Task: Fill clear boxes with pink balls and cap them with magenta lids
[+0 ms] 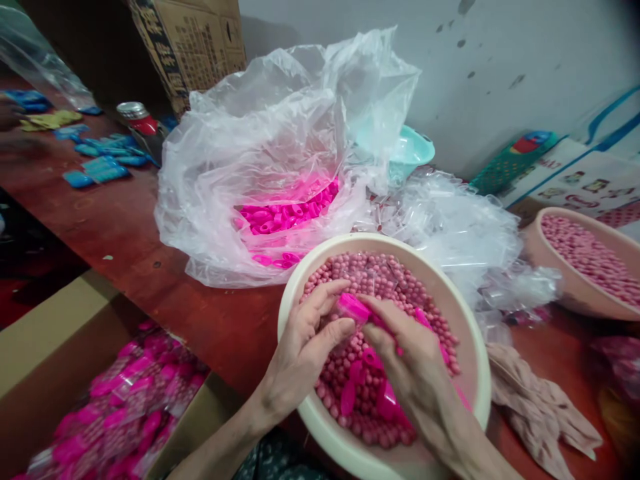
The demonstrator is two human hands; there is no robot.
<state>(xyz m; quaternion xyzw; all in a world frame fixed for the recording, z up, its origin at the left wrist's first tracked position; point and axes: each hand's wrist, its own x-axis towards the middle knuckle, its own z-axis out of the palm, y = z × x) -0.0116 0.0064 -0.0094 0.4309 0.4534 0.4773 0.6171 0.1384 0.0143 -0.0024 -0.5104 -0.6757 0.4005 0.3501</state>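
Pink piece [354,307] between left fingers [320,297], right fingers [393,315].

The left hand [305,340], right hand [417,363] and slender forearms [227,430] are bare; dark clothing [287,460] carries pale speckles

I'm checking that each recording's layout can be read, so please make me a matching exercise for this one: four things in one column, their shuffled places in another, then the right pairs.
Things
1. Cloth
2. Clear bag
3. Open box
4. Raised pink piece

Places
A. Lower left, with pink packs inside
B. Between the left hand and the right hand
C. Crumpled, right of the cream bowl
D. Beyond the bowl, with loose pink pieces inside

Pairs: 1-C, 2-D, 3-A, 4-B
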